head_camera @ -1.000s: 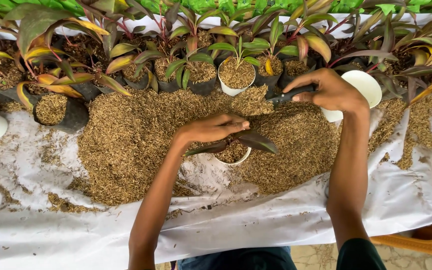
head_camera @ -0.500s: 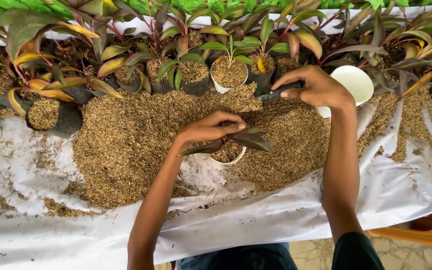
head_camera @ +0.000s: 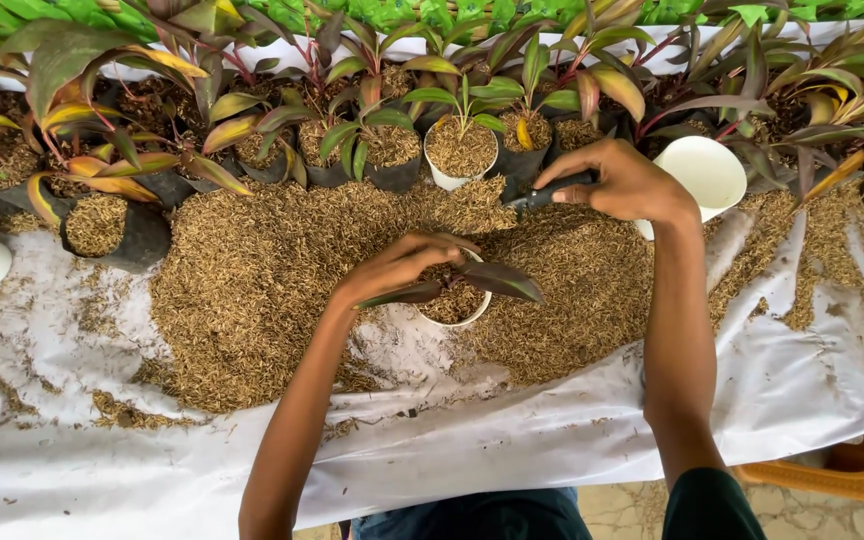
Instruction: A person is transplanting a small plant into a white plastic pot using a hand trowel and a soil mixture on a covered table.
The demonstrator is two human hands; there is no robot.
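My left hand (head_camera: 402, 265) steadies a small plant with dark leaves (head_camera: 497, 280) in a white cup (head_camera: 457, 320) half sunk in a heap of brown husk (head_camera: 252, 290). The cup holds husk around the plant's base. Farther back, my right hand (head_camera: 622, 182) grips the dark handle of a small trowel (head_camera: 542, 197), whose blade points left into the husk behind the cup.
Rows of potted plants with green, red and yellow leaves (head_camera: 372, 110) line the far side, in black bags and a white cup (head_camera: 460, 150). An empty white cup (head_camera: 702, 172) lies right of my right hand. A white sheet (head_camera: 552, 440) covers the table; an orange chair (head_camera: 842, 470) stands below right.
My right hand has drawn the trowel slightly left and nearer to the cup. My left hand stays on the plant in the cup.
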